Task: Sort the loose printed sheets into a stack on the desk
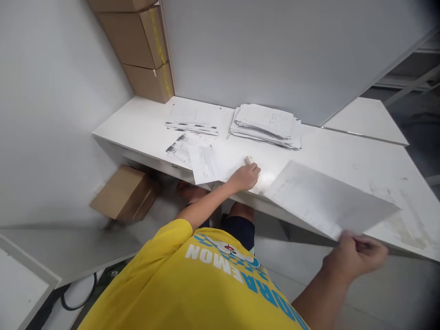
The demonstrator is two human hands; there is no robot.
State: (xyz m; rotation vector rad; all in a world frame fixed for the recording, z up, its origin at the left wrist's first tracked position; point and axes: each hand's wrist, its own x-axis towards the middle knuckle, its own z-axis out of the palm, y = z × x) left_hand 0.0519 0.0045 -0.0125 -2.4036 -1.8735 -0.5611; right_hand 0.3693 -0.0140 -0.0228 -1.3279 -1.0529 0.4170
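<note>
Pinching the white sheet [319, 197] by its near edge with the right hand [359, 256], over the front of the table [343, 151]. Best to grip softly, so as not to crease it. Holding a small pale block [249, 160] in the curled fingers of the left hand [244, 178]. Best to hold it clear of the sheet. See a brown box [120, 192] down low, then paper piles [266, 121], then stacked boxes [147, 82] farther back; cannot tell the insides of any box

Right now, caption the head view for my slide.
Right hand grips a paper sheet at a white desk; left hand holds a pale object.
</note>
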